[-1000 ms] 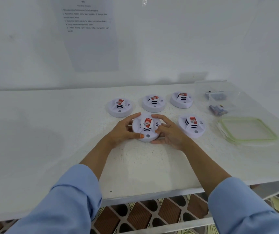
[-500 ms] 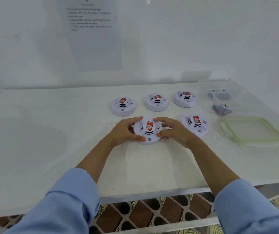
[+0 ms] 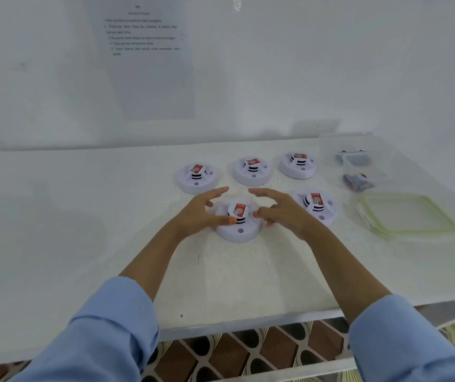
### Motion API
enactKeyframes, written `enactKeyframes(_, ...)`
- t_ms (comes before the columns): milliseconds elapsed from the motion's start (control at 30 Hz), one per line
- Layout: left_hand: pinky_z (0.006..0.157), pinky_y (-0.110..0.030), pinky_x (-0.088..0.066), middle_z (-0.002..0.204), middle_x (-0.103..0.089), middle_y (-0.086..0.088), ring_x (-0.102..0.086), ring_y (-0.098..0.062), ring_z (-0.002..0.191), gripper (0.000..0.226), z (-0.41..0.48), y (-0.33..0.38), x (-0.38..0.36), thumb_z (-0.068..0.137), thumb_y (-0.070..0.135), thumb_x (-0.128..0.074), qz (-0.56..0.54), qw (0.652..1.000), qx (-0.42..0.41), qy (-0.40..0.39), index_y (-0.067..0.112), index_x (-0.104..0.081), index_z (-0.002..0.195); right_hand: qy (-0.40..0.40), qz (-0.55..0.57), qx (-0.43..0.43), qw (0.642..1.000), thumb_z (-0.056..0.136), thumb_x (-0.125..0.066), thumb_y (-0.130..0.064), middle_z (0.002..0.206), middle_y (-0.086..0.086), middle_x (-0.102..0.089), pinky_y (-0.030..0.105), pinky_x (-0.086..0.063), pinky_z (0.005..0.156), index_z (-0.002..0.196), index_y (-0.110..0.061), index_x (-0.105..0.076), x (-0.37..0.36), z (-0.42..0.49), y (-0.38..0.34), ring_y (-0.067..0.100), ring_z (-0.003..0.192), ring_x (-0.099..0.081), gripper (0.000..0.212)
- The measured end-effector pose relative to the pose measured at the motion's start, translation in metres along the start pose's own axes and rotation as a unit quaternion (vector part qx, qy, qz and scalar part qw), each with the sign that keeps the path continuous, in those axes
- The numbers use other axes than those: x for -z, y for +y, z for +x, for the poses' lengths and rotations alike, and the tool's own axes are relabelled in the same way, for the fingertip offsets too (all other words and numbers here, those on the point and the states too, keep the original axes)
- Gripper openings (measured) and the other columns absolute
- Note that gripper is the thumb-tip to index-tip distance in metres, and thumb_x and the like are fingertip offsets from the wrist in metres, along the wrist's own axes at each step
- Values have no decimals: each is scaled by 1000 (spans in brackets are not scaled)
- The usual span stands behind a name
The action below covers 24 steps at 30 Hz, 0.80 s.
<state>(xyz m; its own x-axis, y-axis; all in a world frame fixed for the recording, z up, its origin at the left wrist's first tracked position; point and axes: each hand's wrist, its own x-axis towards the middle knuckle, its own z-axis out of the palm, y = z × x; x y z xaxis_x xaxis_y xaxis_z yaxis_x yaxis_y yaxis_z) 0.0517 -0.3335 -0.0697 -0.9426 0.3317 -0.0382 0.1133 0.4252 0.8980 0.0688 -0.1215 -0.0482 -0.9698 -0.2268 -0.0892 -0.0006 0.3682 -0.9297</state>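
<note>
A round white smoke detector [image 3: 239, 230] with a red label on its raised centre lies on the white table [image 3: 83, 230]. My left hand [image 3: 198, 213] hovers at its left side with fingers spread and lifted, thumb near the raised centre. On the detector's right side is my right hand [image 3: 278, 210], fingers spread and raised too, thumb tip by the centre. Neither hand grips the detector.
Three more detectors lie in a back row [image 3: 197, 177] [image 3: 252, 170] [image 3: 298, 164], and another [image 3: 316, 206] just right of my right hand. A clear container [image 3: 358, 161] with batteries and a green-rimmed lid [image 3: 408, 216] are at the right. A printed sheet [image 3: 149, 59] hangs on the wall.
Both hands have let go of the near detector; their fingers have lifted and spread apart. The detector stays in place on the table.
</note>
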Motion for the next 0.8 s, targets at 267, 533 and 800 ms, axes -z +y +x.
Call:
enactKeyframes(267,83,-23,-37,122,-48,6,-46,-12,107,68,44,65,-4,77,26,-75,24,997,-66,32,26,-41,137,86,3,52,995,83,-62,-6,116,6,-56,30,-44,84,117,-26,-53,72,18,-32,17,97,-55,40)
enactKeyframes(533,88,-27,-39,138,-43,-4,-44,-15,115,78,112,96,-44,75,21,-77,14,999,-42,-6,21,-36,141,84,-30,2,996,80,-68,-8,130,7,-50,32,-38,101,127,-19,-51,149,59,-6,20,118,-49,52)
enactKeyframes(800,96,-29,-37,141,-39,-7,-39,-21,128,86,169,98,-88,70,15,-80,2,1000,28,-1,20,-33,142,28,-45,-17,998,73,-73,-1,139,7,-39,27,-35,92,134,-16,-42,170,100,40,16,119,-39,70)
